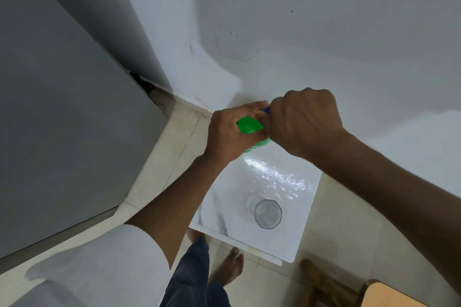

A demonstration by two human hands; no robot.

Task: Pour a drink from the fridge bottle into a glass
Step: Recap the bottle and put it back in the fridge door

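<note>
Green bottle (249,126) sits mid-frame, left hand (228,132) clamped round it, right hand (305,121) pinching its blue cap (267,110); a fizzy burst could spray the table (306,232), missing the glass (268,213) below.

No readable text, labels, brands, numbers or signs anywhere. Green bottle (249,126) mostly covered by hands, visible part plain, no print legible. Glass (268,213) unmarked. White table (294,237) and wall bare.

Left hand (230,132) and right hand (303,121) touching, fingers curled closed, forearms extended.
</note>
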